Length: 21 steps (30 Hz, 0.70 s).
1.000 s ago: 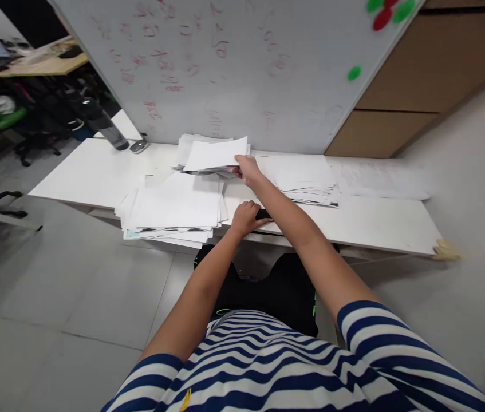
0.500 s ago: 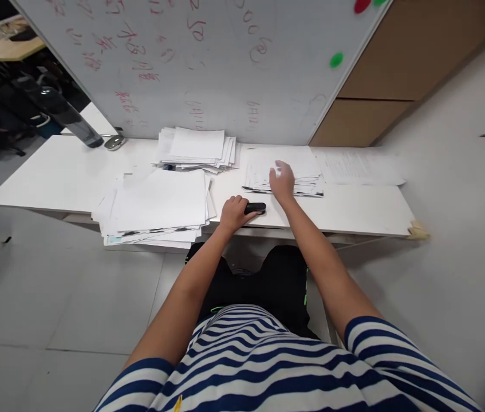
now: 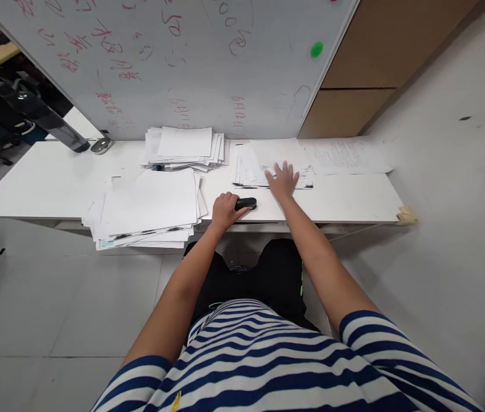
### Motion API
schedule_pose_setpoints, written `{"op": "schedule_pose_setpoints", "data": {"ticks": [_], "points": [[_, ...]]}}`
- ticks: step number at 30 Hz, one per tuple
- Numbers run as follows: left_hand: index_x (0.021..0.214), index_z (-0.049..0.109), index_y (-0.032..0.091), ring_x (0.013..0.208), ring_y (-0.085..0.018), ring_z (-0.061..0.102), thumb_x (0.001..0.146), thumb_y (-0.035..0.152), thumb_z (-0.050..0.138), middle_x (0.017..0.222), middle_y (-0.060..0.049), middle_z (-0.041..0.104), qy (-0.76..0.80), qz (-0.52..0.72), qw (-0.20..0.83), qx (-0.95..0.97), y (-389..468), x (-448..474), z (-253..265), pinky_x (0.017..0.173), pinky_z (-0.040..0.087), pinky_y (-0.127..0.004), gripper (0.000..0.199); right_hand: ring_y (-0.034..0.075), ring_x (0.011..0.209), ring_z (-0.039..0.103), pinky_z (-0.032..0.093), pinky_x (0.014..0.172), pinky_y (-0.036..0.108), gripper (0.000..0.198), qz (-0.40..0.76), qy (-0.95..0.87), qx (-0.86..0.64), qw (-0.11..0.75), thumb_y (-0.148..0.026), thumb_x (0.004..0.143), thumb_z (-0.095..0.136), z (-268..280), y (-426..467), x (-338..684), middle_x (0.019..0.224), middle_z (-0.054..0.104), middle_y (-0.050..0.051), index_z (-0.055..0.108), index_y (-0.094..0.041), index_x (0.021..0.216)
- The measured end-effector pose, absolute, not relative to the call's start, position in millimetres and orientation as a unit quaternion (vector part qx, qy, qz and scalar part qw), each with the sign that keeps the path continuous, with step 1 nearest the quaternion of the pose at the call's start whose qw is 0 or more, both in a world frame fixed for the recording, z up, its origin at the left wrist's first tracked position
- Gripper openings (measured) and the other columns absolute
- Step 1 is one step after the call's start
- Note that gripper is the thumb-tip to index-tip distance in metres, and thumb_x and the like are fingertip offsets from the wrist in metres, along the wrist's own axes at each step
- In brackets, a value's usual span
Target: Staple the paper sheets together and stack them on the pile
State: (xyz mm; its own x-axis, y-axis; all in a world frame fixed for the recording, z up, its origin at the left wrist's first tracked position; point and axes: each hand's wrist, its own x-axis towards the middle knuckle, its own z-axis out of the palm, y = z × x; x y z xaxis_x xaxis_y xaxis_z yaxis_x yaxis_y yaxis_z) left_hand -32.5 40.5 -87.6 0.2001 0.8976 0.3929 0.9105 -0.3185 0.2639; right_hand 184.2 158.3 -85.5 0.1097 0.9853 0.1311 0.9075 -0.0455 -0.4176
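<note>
My left hand (image 3: 225, 210) is wrapped round one end of a black stapler (image 3: 246, 203), which lies near the table's front edge. Spread fingers of my right hand (image 3: 284, 179) lie over the front part of a stack of papers (image 3: 248, 169) at the middle right. A loose white sheet (image 3: 274, 153) covers the back of that stack. Some of the stack's front edge is hidden under the right hand.
Left of my hands lies a large paper pile (image 3: 150, 203), overhanging the front edge. Behind it sits a smaller pile (image 3: 185, 143). A bottle (image 3: 59, 125) and a mouse (image 3: 101, 146) are far left. Printed sheets (image 3: 345, 155) lie right, below a whiteboard (image 3: 208, 74).
My right hand has opened from curled fingers to spread ones over the paper stack. The left hand stays on the stapler. The whole view has shifted slightly.
</note>
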Motion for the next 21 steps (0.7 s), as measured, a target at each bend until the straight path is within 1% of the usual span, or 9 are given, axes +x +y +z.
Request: {"op": "schedule_pose_setpoints", "data": {"ticks": [3, 7, 12, 14, 17, 19, 21], "points": [[0.1, 0.063, 0.019, 0.094, -0.027, 0.057, 0.089, 0.066, 0.055, 0.095, -0.013, 0.063, -0.582, -0.241, 0.018, -0.777, 40.4, -32.7, -87.9, 0.079, 0.039, -0.037, 0.049, 0.03, 0.154, 0.019, 0.009, 0.121, 0.062, 0.055, 0.087, -0.656, -0.718, 0.215, -0.048, 0.103, 0.028, -86.9, 159.7, 184.7, 0.165, 0.029, 0.01, 0.047, -0.025, 0.149], [0.1, 0.063, 0.019, 0.094, -0.027, 0.057, 0.088, 0.066, 0.055, 0.096, -0.013, 0.064, -0.582, -0.243, 0.021, -0.776, 40.5, -32.7, -88.1, 0.079, 0.04, -0.037, 0.049, 0.028, 0.152, 0.025, 0.01, 0.122, 0.059, 0.054, 0.089, -0.643, -0.717, 0.254, -0.043, 0.104, 0.022, -88.4, 159.1, 184.9, 0.16, 0.039, 0.009, 0.054, -0.023, 0.144], [0.1, 0.063, 0.02, 0.094, -0.027, 0.057, 0.088, 0.066, 0.056, 0.096, -0.013, 0.064, -0.585, -0.241, 0.009, -0.775, 40.4, -32.4, -87.1, 0.078, 0.04, -0.037, 0.048, 0.026, 0.142, 0.041, 0.013, 0.123, 0.057, 0.058, 0.09, -0.591, -0.731, 0.329, -0.039, 0.104, 0.017, -82.6, 154.3, 186.2, 0.146, 0.056, 0.013, 0.06, -0.017, 0.135], [0.099, 0.063, 0.02, 0.094, -0.028, 0.057, 0.088, 0.067, 0.055, 0.096, -0.014, 0.064, -0.591, -0.245, 0.007, -0.768, 40.2, -31.6, -87.4, 0.079, 0.039, -0.038, 0.049, 0.025, 0.139, 0.045, 0.014, 0.123, 0.054, 0.058, 0.095, -0.569, -0.734, 0.359, -0.038, 0.103, 0.018, -77.4, 148.8, 185.7, 0.144, 0.057, 0.014, 0.061, -0.015, 0.134], [0.098, 0.064, 0.02, 0.097, -0.031, 0.057, 0.088, 0.066, 0.054, 0.097, -0.015, 0.065, -0.632, -0.271, 0.026, -0.725, 39.9, -29.3, -89.3, 0.084, 0.039, -0.043, 0.048, 0.025, 0.139, 0.044, 0.016, 0.124, 0.051, 0.057, 0.099, -0.568, -0.713, 0.398, -0.04, 0.102, 0.02, -67.3, 131.7, 181.3, 0.144, 0.055, 0.015, 0.063, -0.014, 0.131], [0.101, 0.065, 0.021, 0.1, -0.033, 0.057, 0.09, 0.062, 0.055, 0.099, -0.016, 0.066, -0.658, -0.3, 0.044, -0.689, 39.2, -27.5, -90.6, 0.091, 0.038, -0.048, 0.043, 0.024, 0.14, 0.044, 0.022, 0.123, 0.049, 0.058, 0.102, -0.579, -0.686, 0.428, -0.042, 0.102, 0.021, -58.1, 112.8, 176.8, 0.145, 0.053, 0.015, 0.064, -0.015, 0.128], [0.108, 0.064, 0.023, 0.109, -0.035, 0.056, 0.089, 0.059, 0.059, 0.107, -0.016, 0.067, -0.667, -0.331, 0.056, -0.665, 36.8, -25.6, -90.1, 0.101, 0.032, -0.054, 0.041, 0.024, 0.14, 0.044, 0.031, 0.119, 0.046, 0.058, 0.115, -0.576, -0.657, 0.472, -0.045, 0.101, 0.022, -45.6, 88.4, 173.8, 0.144, 0.052, 0.015, 0.065, -0.016, 0.126]]}}
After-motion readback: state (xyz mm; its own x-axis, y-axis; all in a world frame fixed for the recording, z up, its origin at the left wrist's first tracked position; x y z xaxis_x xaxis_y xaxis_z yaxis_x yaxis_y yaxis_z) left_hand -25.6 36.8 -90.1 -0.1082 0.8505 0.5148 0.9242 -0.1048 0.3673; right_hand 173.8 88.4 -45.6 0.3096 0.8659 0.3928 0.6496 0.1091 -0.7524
